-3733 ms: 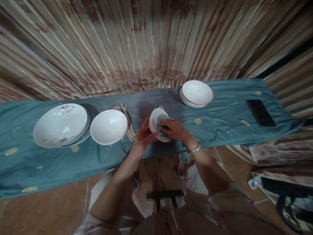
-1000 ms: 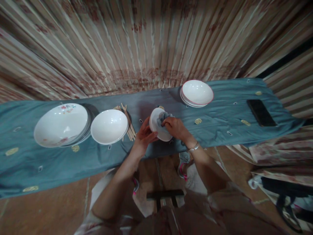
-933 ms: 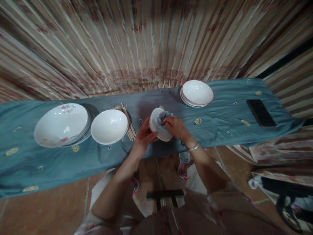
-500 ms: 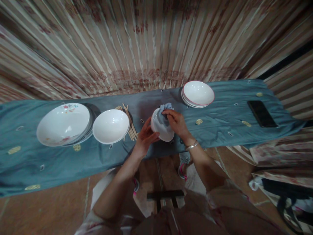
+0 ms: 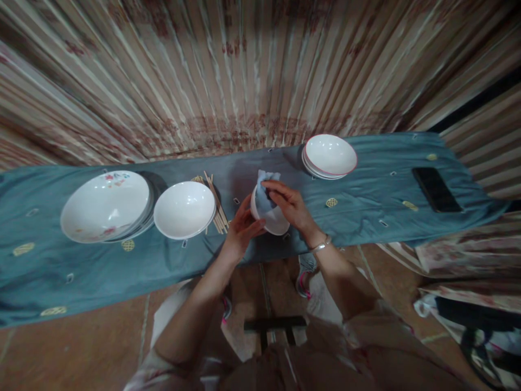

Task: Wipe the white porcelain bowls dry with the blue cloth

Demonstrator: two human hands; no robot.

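My left hand (image 5: 245, 222) is closed on the left side of a small white bowl (image 5: 278, 222), its thumb over the near rim. The bowl is tilted, with its inside facing up toward me. My right hand (image 5: 291, 205) pinches a light blue cloth (image 5: 266, 190) against the bowl's far inner wall. Part of the cloth sticks up above the rim. Just left of my left hand lie several wooden chopsticks (image 5: 218, 209), partly hidden by a white bowl (image 5: 185, 209). Beyond my right hand stands a stack of red-rimmed white bowls (image 5: 330, 155).
A stack of large floral dishes (image 5: 106, 209) stands at the left. A black phone (image 5: 436, 189) lies at the right on the blue-green tablecloth (image 5: 366, 212). Behind the table hangs a pleated curtain (image 5: 260, 81). A dark stool-like frame (image 5: 275, 324) is below, between my legs.
My right hand has moved the cloth slightly left along the inside of the small bowl. More of the cloth now stands above the rim. My left hand keeps its hold.
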